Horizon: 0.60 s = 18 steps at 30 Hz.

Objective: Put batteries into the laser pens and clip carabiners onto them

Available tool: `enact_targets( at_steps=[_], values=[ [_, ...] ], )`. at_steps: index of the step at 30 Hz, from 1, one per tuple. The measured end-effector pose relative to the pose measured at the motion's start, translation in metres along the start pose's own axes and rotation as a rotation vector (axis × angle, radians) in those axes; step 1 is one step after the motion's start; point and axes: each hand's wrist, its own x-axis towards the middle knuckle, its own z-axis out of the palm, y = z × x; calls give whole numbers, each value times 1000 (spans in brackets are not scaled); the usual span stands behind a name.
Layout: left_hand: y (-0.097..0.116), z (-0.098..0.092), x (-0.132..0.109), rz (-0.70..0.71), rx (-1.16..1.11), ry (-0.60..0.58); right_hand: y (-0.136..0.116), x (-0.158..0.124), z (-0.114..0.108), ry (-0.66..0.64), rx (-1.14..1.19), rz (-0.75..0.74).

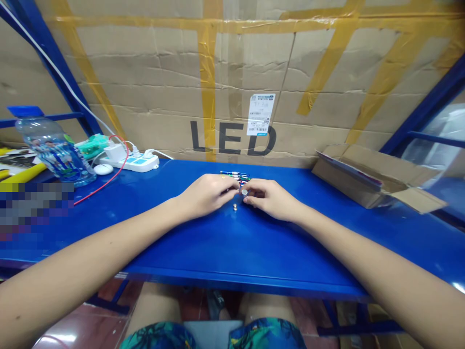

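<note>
My left hand [209, 195] is above the middle of the blue table, thumb and forefinger closed in a pinch. Whatever sits between those fingertips is too small to make out. Facing it, my right hand [272, 198] grips a small cylinder with a pale round end [244, 192] between thumb and fingers. The fingertips of both hands are almost together. Just nearer to me lie a couple of tiny shiny copper-coloured round pieces [235, 207]. Behind the fingers lie several slim, shiny coloured tubes [235, 174], partly hidden by my hands.
At left on the blue table [232, 252] stand a water bottle [54, 148], a white power strip [132, 162] with plugs, a white rounded object [103, 169] and a red cable [105, 186]. An open cardboard box [348, 182] sits right. A large taped carton [156, 87] rises behind.
</note>
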Motion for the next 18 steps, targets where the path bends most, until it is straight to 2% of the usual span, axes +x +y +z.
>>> enact_targets(
  at_steps=[3, 7, 12, 16, 18],
  values=[
    [3, 6, 1, 140, 17, 142, -1, 0, 1, -8, 31, -3],
    [3, 10, 3, 205, 38, 137, -3, 0, 3, -7, 76, 9],
    [5, 9, 3, 169, -7, 79, 0, 1, 5, -5, 129, 17],
    [4, 0, 2, 18, -20, 60, 5, 0, 4, 11, 121, 9],
    [2, -6, 1, -43, -3, -14, 5, -1, 3, 22, 89, 3]
  ],
)
